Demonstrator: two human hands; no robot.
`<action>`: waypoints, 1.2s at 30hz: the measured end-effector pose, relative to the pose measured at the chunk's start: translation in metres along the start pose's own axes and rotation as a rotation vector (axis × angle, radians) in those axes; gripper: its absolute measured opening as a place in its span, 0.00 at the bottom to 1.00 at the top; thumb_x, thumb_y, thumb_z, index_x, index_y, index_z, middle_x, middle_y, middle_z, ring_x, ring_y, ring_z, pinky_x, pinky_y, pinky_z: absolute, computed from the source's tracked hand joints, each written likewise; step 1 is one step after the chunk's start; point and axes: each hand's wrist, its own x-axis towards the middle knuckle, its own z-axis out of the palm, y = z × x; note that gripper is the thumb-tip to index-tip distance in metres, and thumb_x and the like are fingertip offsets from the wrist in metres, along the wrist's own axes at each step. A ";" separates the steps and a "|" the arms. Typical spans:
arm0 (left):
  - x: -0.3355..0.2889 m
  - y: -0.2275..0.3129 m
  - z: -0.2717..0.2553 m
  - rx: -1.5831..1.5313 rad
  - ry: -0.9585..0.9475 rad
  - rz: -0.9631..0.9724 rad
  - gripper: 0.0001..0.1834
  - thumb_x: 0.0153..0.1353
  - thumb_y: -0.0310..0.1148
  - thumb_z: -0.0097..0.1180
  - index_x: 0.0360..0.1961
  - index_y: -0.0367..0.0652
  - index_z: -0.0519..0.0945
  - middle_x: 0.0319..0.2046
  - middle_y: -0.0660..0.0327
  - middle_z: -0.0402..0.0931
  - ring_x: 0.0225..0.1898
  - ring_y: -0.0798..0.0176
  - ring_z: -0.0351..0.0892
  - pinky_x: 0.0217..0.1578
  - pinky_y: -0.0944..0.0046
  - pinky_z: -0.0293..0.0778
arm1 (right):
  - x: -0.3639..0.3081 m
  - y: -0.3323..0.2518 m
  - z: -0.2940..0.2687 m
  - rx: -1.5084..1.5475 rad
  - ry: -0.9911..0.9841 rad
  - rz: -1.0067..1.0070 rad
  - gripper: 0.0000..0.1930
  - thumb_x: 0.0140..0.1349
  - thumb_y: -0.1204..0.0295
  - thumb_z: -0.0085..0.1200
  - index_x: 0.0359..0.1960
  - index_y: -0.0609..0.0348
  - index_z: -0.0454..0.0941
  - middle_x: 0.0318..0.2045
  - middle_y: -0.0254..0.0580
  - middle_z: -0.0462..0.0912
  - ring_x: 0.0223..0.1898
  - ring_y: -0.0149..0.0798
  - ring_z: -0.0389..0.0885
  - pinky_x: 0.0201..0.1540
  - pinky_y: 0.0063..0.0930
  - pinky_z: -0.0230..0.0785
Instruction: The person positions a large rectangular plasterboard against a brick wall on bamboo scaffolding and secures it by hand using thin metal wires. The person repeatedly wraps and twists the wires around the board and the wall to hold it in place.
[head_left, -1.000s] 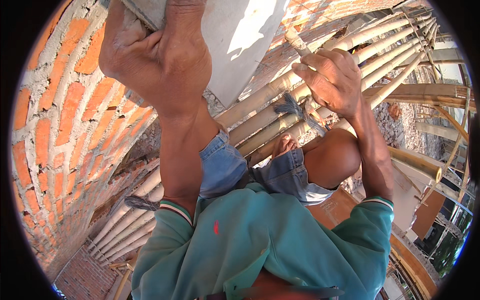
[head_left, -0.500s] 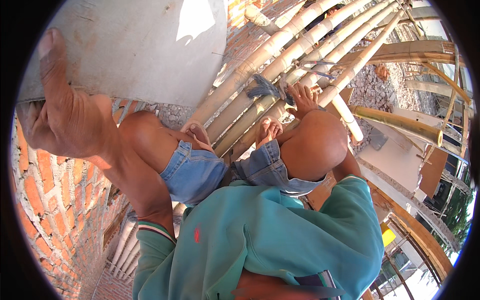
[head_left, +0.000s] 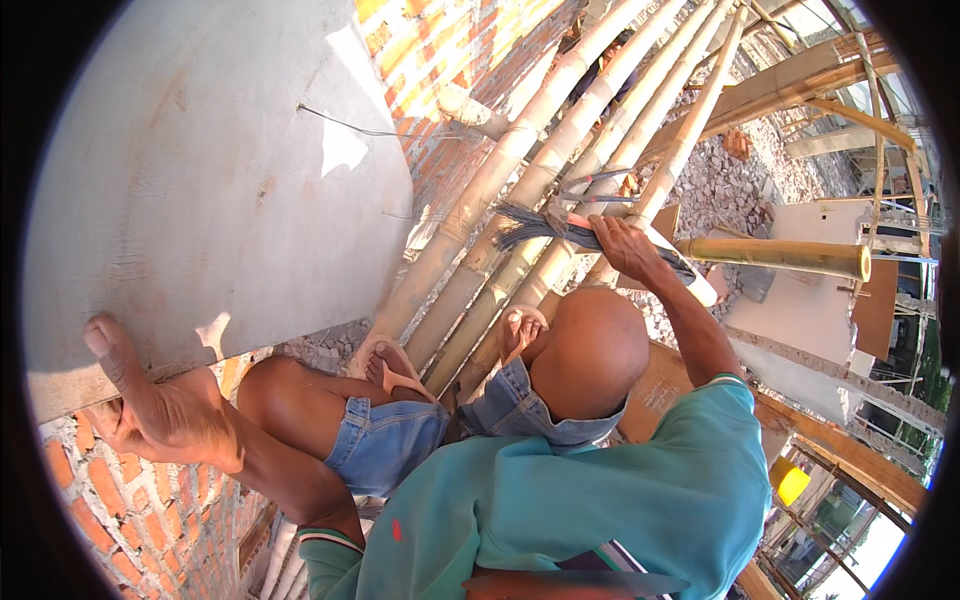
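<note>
Both hands have shifted since the earlier frames: the left hand (head_left: 160, 410) has slid down from the top of the picture to the lower left, and the right hand (head_left: 622, 245) has dropped from the poles above the knee to reach out along the scaffold. From the head view, the left hand presses its palm and thumb against the lower edge of a grey concrete slab (head_left: 210, 190), just above a red brick wall (head_left: 140, 510); its fingers curl under the slab's edge, so it clings to the slab rather than to any loose thing. The right hand's grip is closed around a bundle of thin dark wires (head_left: 530, 228) that fans out to the left of the fist, lying across the bamboo poles (head_left: 500, 190) of the scaffold (these run diagonally from the lower left to the upper right). A tool with a red handle (head_left: 580, 220) lies just beside the bundle on the poles, touching or nearly touching the fingers; I cannot tell which. The person squats on the poles, bare feet (head_left: 400, 365) set on the bamboo, knees bent, in blue denim shorts (head_left: 400, 440) and a teal shirt (head_left: 570, 510). Far below to the right lie gravel and a thick, short bamboo piece (head_left: 780, 258) sticking out level, well apart from the hand.
</note>
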 end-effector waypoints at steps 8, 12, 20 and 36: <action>0.006 -0.014 -0.029 0.045 0.046 0.011 0.11 0.61 0.23 0.70 0.23 0.38 0.82 0.29 0.64 0.78 0.38 0.70 0.80 0.46 0.63 0.80 | 0.068 0.157 -0.026 -0.138 0.189 0.255 0.24 0.67 0.76 0.48 0.65 0.59 0.63 0.46 0.50 0.78 0.48 0.53 0.84 0.40 0.46 0.83; 0.005 -0.018 -0.030 -0.030 0.028 -0.054 0.16 0.62 0.24 0.70 0.19 0.43 0.78 0.30 0.61 0.80 0.39 0.68 0.81 0.47 0.64 0.79 | 0.124 0.159 0.031 0.019 -0.035 0.587 0.32 0.70 0.68 0.51 0.74 0.49 0.53 0.64 0.47 0.71 0.66 0.52 0.72 0.64 0.66 0.65; 0.006 -0.020 -0.028 -0.049 0.023 -0.090 0.28 0.63 0.26 0.70 0.12 0.45 0.64 0.23 0.61 0.76 0.26 0.69 0.72 0.29 0.66 0.71 | 0.135 0.182 0.026 0.192 0.019 0.526 0.36 0.67 0.42 0.54 0.74 0.36 0.67 0.80 0.47 0.50 0.79 0.60 0.48 0.70 0.80 0.44; -0.008 -0.031 -0.015 0.051 -0.160 0.136 0.09 0.60 0.24 0.70 0.24 0.33 0.85 0.26 0.66 0.79 0.31 0.75 0.76 0.35 0.68 0.77 | 0.133 -0.174 -0.182 0.446 0.264 -0.668 0.35 0.69 0.59 0.61 0.72 0.59 0.64 0.70 0.57 0.68 0.67 0.59 0.72 0.69 0.51 0.66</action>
